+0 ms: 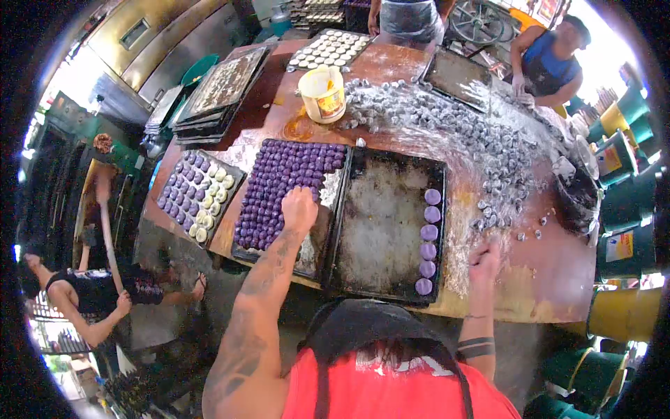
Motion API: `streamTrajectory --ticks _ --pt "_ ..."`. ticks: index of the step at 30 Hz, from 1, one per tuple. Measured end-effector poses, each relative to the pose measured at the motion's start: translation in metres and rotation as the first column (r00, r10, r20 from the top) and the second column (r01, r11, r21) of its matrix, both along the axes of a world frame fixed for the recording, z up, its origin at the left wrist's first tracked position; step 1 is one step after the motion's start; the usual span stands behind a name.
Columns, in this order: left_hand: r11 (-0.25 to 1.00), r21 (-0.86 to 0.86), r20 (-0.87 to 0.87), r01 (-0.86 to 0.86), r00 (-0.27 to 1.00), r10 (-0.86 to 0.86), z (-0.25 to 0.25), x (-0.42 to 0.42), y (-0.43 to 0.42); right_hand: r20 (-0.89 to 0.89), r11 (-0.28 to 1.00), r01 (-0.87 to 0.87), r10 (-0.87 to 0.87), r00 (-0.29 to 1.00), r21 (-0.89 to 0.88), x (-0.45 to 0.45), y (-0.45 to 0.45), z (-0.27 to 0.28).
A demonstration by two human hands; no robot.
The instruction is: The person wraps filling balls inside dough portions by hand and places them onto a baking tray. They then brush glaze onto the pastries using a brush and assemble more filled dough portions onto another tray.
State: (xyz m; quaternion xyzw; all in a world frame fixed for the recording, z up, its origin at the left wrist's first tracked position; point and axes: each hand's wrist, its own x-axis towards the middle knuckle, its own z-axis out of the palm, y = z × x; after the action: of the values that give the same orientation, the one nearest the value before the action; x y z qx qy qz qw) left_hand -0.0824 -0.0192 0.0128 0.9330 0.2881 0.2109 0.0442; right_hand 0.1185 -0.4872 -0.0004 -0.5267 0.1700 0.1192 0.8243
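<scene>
My left hand (300, 208) is closed above the right edge of a tray full of purple dough balls (279, 174); its fingers hide whatever they hold. My right hand (486, 258), somewhat blurred, has curled fingers over the floured right part of the table, and I cannot see what is in it. Between my hands lies a dark baking tray (377, 216), with a single column of flattened purple dough rounds (428, 232) along its right side. Bare, floury metal shows at the right of the ball-filled tray.
Flour-dusted dough pieces (453, 119) spread across the wooden table (551, 269). A yellowish bucket (322, 94) stands behind the trays. At left are a tray of purple and cream pieces (199, 192) and stacked trays (223, 87). Co-workers (551, 66) stand around; one holds a long pole (108, 230).
</scene>
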Motion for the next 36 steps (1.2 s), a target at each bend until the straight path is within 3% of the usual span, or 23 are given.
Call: streamTrajectory --ticks 2,3,4,5,6,7,10,13,14,17,18,19,20,22,23,26,28,30,31,34,35,36 --pt "0.996 -0.083 0.203 0.016 0.979 0.001 0.014 0.01 -0.017 0.031 0.929 -0.366 0.364 0.931 0.059 -0.019 0.048 0.012" --pt "0.968 -0.226 0.415 0.109 0.91 -0.005 0.032 0.017 -0.037 0.161 0.849 -0.51 0.528 0.834 -0.139 -0.036 0.08 0.034" --pt "0.916 -0.372 0.5 0.148 0.864 0.063 0.038 0.021 -0.057 0.272 0.749 -0.567 0.657 0.703 -0.344 -0.053 0.112 0.056" --pt "0.772 -0.581 0.53 0.259 0.839 0.118 0.033 0.025 -0.073 0.329 0.59 -0.319 0.735 0.593 -0.742 -0.077 0.152 0.094" --pt "0.274 -0.884 0.445 0.379 0.863 0.24 0.055 0.027 -0.088 0.404 0.623 -0.329 0.742 0.534 -0.71 -0.09 0.177 0.119" --pt "0.105 -0.901 0.434 0.421 0.865 0.253 0.07 0.026 -0.101 0.478 0.652 -0.341 0.742 0.47 -0.677 -0.098 0.191 0.135" --pt "-0.216 -0.908 0.295 0.36 0.913 0.281 0.105 0.013 -0.122 0.517 0.562 -0.19 0.821 0.242 -0.805 -0.108 0.205 0.15" --pt "-0.355 -0.803 0.402 0.478 0.875 0.269 0.099 0.004 -0.123 0.542 0.54 0.058 0.827 0.152 -0.84 -0.108 0.214 0.121" --pt "-0.343 -0.809 0.41 0.478 0.876 0.254 0.094 0.002 -0.121 0.551 0.539 0.121 0.827 0.112 -0.834 -0.108 0.215 0.109" --pt "-0.317 -0.807 0.459 0.498 0.867 0.193 0.09 -0.001 -0.117 0.486 0.536 -0.088 0.813 0.321 -0.839 -0.125 0.208 0.155" --pt "-0.248 -0.816 0.5 0.522 0.853 0.148 0.093 0.0 -0.115 0.46 0.543 -0.136 0.799 0.387 -0.829 -0.123 0.204 0.164" --pt "-0.177 -0.818 0.537 0.547 0.837 0.105 0.098 0.002 -0.115 0.501 0.567 -0.236 0.817 0.286 -0.789 -0.105 0.199 0.146" --pt "-0.11 -0.818 0.563 0.565 0.825 0.057 0.102 0.001 -0.116 0.452 0.55 -0.333 0.829 0.33 -0.766 -0.094 0.197 0.127" --pt "-0.23 -0.773 0.552 0.591 0.806 0.214 0.113 0.005 -0.127 0.347 0.528 -0.506 0.842 0.412 -0.682 -0.088 0.199 0.126" --pt "-0.287 -0.742 0.537 0.606 0.793 0.288 0.121 0.008 -0.131 0.355 0.635 -0.717 0.766 0.535 -0.289 -0.086 0.197 0.127" --pt "-0.224 -0.742 0.579 0.631 0.773 0.259 0.149 0.018 -0.132 0.364 0.79 -0.567 0.612 0.702 -0.233 -0.093 0.215 0.137" --pt "0.219 -0.768 0.622 0.601 0.782 0.033 0.15 0.019 -0.126 0.415 0.841 -0.497 0.538 0.734 -0.212 -0.103 0.22 0.146" --pt "0.603 -0.537 0.623 0.591 0.759 -0.189 0.142 0.02 -0.131 0.457 0.876 -0.437 0.481 0.748 -0.205 -0.101 0.216 0.161" --pt "0.489 -0.548 0.749 0.679 0.658 -0.074 0.141 0.018 -0.148 0.573 0.739 -0.054 0.564 0.595 -0.672 -0.097 0.21 0.162" --pt "-0.076 -0.755 0.598 0.651 0.732 0.328 0.148 0.029 -0.154 0.68 0.676 0.151 0.651 0.337 -0.721 -0.104 0.21 0.178" --pt "-0.255 -0.744 0.509 0.617 0.771 0.382 0.147 0.033 -0.147 0.667 0.677 0.078 0.689 0.283 -0.732 -0.107 0.205 0.182" --pt "-0.332 -0.755 0.46 0.566 0.817 0.346 0.138 0.037 -0.135 0.637 0.646 0.068 0.719 0.278 -0.76 -0.104 0.202 0.174"
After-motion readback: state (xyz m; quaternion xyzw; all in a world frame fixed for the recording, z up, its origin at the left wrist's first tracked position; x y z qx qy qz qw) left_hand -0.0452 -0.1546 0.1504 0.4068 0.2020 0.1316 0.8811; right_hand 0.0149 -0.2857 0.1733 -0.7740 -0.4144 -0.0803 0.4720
